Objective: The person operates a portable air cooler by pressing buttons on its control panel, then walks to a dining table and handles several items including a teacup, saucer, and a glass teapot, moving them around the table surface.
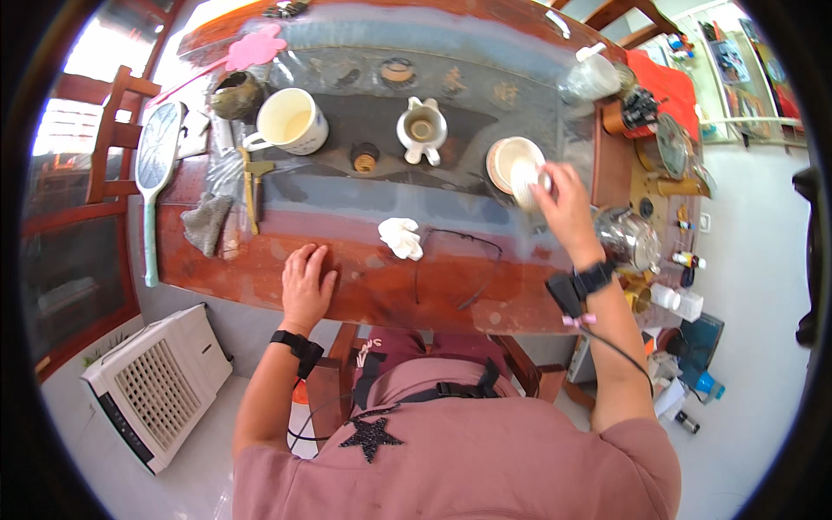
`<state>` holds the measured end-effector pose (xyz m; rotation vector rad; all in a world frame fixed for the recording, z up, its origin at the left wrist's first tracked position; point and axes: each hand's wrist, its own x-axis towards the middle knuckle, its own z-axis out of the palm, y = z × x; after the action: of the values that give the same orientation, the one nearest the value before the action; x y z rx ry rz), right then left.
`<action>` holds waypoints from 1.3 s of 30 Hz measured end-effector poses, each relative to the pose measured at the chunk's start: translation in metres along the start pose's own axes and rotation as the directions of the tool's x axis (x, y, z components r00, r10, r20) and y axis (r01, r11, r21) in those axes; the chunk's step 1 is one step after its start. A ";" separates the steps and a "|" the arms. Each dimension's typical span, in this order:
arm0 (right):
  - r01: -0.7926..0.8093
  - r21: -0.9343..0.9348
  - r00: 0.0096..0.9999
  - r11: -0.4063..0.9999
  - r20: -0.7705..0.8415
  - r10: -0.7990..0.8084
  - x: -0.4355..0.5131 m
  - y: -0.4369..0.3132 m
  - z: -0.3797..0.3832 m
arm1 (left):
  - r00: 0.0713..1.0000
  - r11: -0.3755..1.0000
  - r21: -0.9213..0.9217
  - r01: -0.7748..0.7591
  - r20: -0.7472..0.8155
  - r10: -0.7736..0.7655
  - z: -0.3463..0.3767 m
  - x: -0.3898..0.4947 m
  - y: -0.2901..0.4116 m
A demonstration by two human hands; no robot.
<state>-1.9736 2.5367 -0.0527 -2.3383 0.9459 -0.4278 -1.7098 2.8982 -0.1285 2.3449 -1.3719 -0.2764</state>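
My right hand (567,211) pinches a round white lid (524,184) by its knob. The lid is tilted and overlaps the near side of a pale bowl-shaped cup (508,155) on the dark tea table. It looks as if it meets the rim, but I cannot tell for certain. My left hand (308,286) rests palm down on the reddish wooden front edge (364,292), holding nothing. Between the hands lie a crumpled white tissue (400,238) and a pair of eyeglasses (469,236). A small white pot with feet (422,130) stands left of the cup.
On the left are a large white mug (292,121), a dark pot (236,95), a brush (249,190), a grey cloth (207,223), an electric fly swatter (158,153) and a pink swatter (256,48). To the right stand a glass kettle (627,239) and a clear jar (590,77).
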 end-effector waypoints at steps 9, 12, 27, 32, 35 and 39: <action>-0.005 -0.032 0.994 0.999 0.108 0.009 -0.073 0.007 0.008 | 0.997 0.992 0.097 0.083 -0.017 -0.082 0.018 -0.006 -0.004; -0.004 -0.075 1.000 0.997 0.014 0.005 -0.047 0.004 -0.002 | 0.996 0.990 0.107 0.087 -0.038 -0.084 0.021 -0.007 -0.005; 0.236 -0.355 0.970 0.905 0.036 -0.239 0.042 0.003 0.022 | 0.996 0.989 0.115 0.089 -0.026 -0.086 0.025 -0.007 -0.008; -0.107 0.246 0.963 0.963 0.268 0.039 0.043 -0.059 0.066 | 0.996 0.994 0.073 0.087 -0.021 -0.085 0.023 -0.007 -0.008; -0.736 0.566 0.662 0.370 0.717 0.219 0.051 -0.080 0.114 | 0.995 0.992 0.082 0.100 -0.006 -0.099 0.022 -0.007 -0.008; -0.733 0.680 0.658 -0.038 0.721 0.216 0.062 -0.083 0.146 | 0.995 0.992 0.082 0.101 -0.012 -0.100 0.022 -0.006 -0.008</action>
<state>-1.8157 2.5985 -0.1110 -0.6405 0.8131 -0.0911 -1.7150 2.9016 -0.1521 2.4841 -1.2866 -0.2431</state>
